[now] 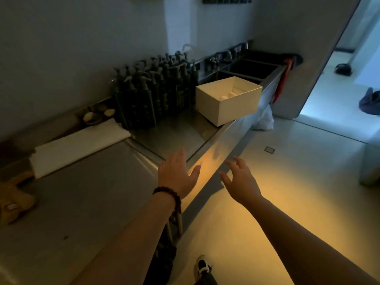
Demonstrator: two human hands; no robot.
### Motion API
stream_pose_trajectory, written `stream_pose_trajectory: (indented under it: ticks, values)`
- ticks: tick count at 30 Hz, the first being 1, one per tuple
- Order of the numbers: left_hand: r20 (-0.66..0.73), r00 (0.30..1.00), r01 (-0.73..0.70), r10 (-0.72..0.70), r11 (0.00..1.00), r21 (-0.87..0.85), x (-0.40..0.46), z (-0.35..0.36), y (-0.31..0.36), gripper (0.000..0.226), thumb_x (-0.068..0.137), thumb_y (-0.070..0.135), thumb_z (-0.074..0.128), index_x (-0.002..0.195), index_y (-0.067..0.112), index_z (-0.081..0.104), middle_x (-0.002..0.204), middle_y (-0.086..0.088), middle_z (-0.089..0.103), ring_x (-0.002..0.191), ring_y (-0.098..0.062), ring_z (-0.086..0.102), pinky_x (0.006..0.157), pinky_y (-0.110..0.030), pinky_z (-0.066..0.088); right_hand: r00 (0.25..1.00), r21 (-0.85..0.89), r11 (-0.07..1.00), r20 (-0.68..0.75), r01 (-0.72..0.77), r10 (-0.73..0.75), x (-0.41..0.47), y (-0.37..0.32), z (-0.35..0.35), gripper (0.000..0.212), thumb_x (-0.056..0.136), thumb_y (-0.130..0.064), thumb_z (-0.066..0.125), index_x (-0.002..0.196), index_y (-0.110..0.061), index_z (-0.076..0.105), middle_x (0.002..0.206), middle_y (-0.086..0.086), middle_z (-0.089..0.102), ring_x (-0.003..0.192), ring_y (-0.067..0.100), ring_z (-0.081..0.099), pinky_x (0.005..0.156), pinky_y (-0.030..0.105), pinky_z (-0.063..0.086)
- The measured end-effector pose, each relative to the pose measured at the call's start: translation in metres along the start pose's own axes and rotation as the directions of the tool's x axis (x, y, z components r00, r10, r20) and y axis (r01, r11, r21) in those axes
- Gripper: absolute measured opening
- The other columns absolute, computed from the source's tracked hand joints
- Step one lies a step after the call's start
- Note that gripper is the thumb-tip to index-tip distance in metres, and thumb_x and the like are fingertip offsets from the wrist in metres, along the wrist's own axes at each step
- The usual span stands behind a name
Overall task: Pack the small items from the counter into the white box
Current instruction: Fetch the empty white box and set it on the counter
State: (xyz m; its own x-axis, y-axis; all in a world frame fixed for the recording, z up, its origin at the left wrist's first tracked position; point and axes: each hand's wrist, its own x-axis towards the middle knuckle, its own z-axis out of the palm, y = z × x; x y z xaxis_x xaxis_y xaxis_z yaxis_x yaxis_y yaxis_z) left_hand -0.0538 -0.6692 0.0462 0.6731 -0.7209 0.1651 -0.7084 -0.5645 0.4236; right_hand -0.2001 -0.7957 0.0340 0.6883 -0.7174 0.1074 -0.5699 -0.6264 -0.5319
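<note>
Reaching with the left hand (176,173) and right hand (240,182), both released and empty, the person is approaching the white box (228,100) at the table's (82,192) far edge, probably needing another item next.

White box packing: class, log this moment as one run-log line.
left hand open, empty | right hand open, empty | white box on counter edge, pale items inside | both hands short of box
</note>
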Motion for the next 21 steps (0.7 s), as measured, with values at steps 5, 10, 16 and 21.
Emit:
stream_pose_trajectory:
  ticks: [5, 10, 16, 21]
  values:
    - [-0.017, 1.000, 0.006, -0.007, 0.998, -0.055, 0.094, 0.042, 0.022, 0.076, 0.086, 0.060, 0.038, 0.146, 0.017, 0.017, 0.150, -0.007, 0.027, 0.136, -0.023, 0.027, 0.109, -0.045, 0.023, 0.999, -0.027, 1.000, -0.037, -0.003, 0.002, 0.092, 0.044, -0.011, 0.050, 0.093, -0.041, 0.052, 0.139, -0.022, 0.042, 0.153, 0.005, 0.027, 0.135, 0.025, 0.037, 0.104, 0.038, 0.039]
    - [-0.049, 0.997, 0.051, -0.056, 0.993, -0.103, 0.210, 0.065, 0.040, 0.076, 0.086, 0.061, 0.037, 0.146, 0.019, 0.016, 0.150, -0.005, 0.028, 0.136, -0.020, 0.026, 0.109, -0.043, 0.025, 1.000, -0.023, 1.000, -0.013, 0.015, -0.015, 0.223, 0.062, -0.026, 0.052, 0.093, -0.042, 0.052, 0.140, -0.023, 0.040, 0.153, 0.004, 0.026, 0.137, 0.024, 0.033, 0.108, 0.040, 0.035]
    - [-0.027, 0.997, 0.067, -0.072, 0.983, -0.173, 0.329, 0.078, 0.066, 0.075, 0.087, 0.059, 0.041, 0.146, 0.021, 0.015, 0.151, -0.004, 0.026, 0.138, -0.020, 0.024, 0.111, -0.047, 0.025, 0.999, 0.012, 0.999, -0.035, 0.037, -0.037, 0.341, 0.077, -0.045, 0.051, 0.093, -0.043, 0.052, 0.140, -0.027, 0.040, 0.152, 0.002, 0.029, 0.135, 0.023, 0.037, 0.107, 0.043, 0.039]
    - [0.022, 0.995, 0.098, -0.096, 0.961, -0.257, 0.383, 0.096, 0.073, 0.075, 0.085, 0.057, 0.047, 0.145, 0.024, 0.017, 0.147, -0.005, 0.031, 0.133, -0.023, 0.033, 0.103, -0.050, 0.037, 0.998, -0.021, 0.999, -0.065, 0.025, -0.026, 0.404, 0.108, -0.066, 0.052, 0.092, -0.042, 0.053, 0.140, -0.026, 0.041, 0.152, 0.002, 0.030, 0.138, 0.023, 0.030, 0.111, 0.047, 0.034]
